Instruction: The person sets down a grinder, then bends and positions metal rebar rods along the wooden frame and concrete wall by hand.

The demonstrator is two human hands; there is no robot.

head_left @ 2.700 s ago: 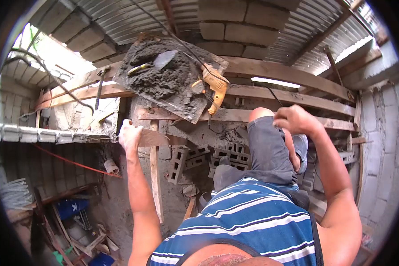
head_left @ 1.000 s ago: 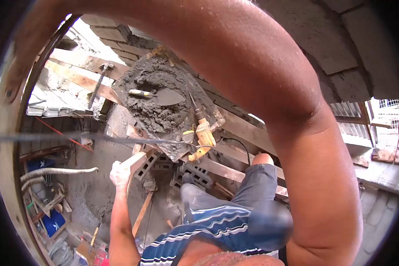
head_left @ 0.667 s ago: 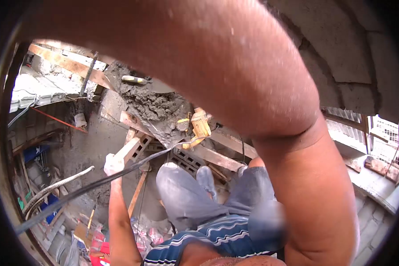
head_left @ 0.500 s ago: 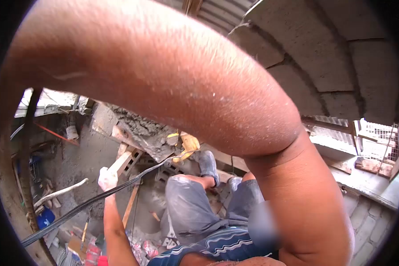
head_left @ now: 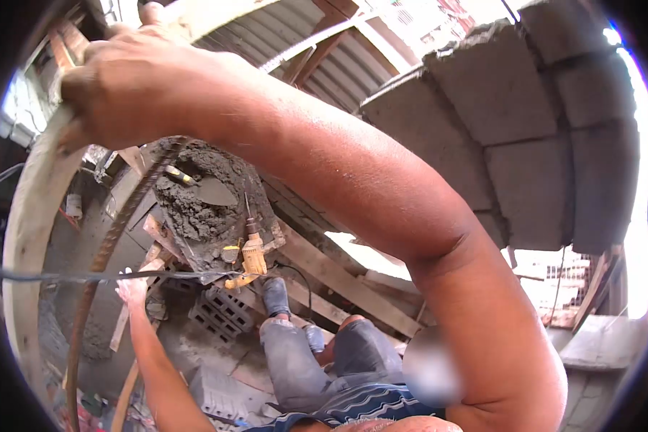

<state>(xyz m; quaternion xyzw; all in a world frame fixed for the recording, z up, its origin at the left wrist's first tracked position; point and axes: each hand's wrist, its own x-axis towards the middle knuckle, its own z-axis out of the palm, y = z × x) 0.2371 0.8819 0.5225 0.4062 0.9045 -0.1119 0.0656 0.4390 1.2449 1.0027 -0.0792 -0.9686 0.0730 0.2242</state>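
My left hand (head_left: 132, 289) is low at the left against a wooden plank (head_left: 120, 327), its fingers apart. My right hand (head_left: 126, 90), slightly blurred, is raised at the upper left, its fingers closed round the top of a pale timber post (head_left: 25, 245). Below it a rusty ribbed steel bar (head_left: 111, 237) runs down. Beyond my right forearm lies a board with wet mortar (head_left: 191, 216). On the mortar rests a trowel (head_left: 216, 192); a yellow drill (head_left: 253, 255) lies at the board's right edge, bit pointing up.
A dark cable (head_left: 72, 276) crosses at the left. Hollow blocks (head_left: 219, 315) lie beneath the board, near my legs. Wooden beams (head_left: 324, 270) run diagonally beside the drill. A block wall (head_left: 525, 158) rises at the upper right, with corrugated sheets (head_left: 353, 65) beyond it.
My right arm has swung up across the view, and its hand has come into sight on the post. My left hand has shifted left and loosened from the plank's end. The view has turned.
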